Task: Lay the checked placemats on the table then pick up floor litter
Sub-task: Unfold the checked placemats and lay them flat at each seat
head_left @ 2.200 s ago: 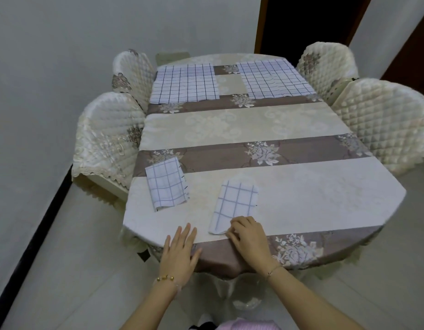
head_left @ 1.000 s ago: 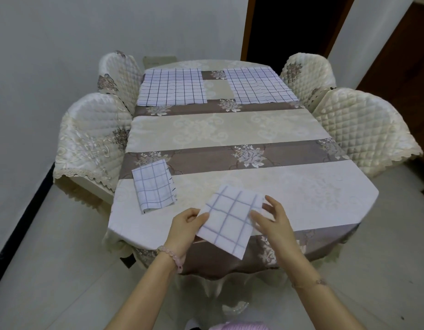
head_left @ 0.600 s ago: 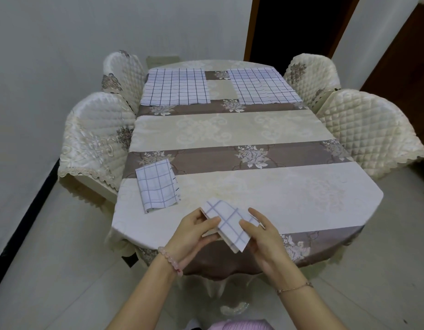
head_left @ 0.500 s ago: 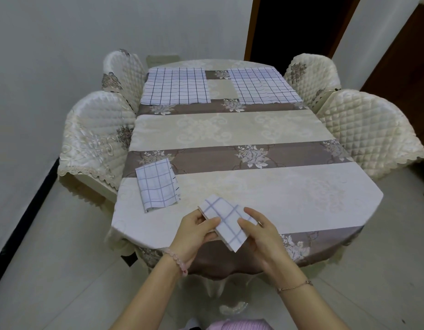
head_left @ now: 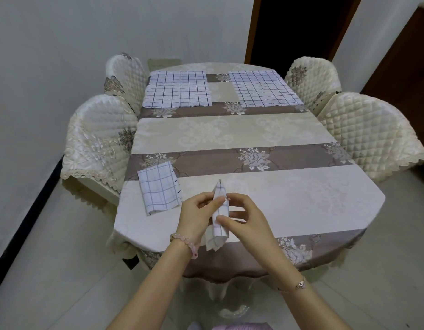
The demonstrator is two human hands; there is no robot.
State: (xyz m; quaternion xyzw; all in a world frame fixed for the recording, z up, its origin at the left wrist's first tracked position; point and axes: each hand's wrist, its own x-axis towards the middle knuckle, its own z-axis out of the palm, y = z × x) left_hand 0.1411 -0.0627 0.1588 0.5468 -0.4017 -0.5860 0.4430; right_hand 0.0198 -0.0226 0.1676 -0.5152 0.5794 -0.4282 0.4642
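from the head camera, my left hand [head_left: 196, 217] and right hand [head_left: 244, 222] both grip the small folded placemat [head_left: 219, 215]. they hold it on edge just above the near end of the counter [head_left: 289, 194]. the left hand's curled fingers pinch its upper part, and the right hand's thumb and forefinger nip it lower down. the second folded placemat [head_left: 158, 188] lies flat on the counter to the left, apart from both hands. the far left placemat [head_left: 177, 91] and far right placemat [head_left: 261, 89] are spread out at the far end.

what worries me is that the cloth is limp and folded over itself. if i pull the wrong layer, it may open twisted or slip from one pinch and drop off the near edge onto the floor [head_left: 51, 270]. opening it this close to the edge could also leave it hanging over. a wide sweep of my left arm might drag the second folded placemat.

the folds sit between my fingers, so i cannot tell how many layers there are or which corner is free. much of the floor is hidden under the counter and the chairs. a pale crinkled thing [head_left: 232, 313] shows low down between my arms. i cannot tell whether it is litter.
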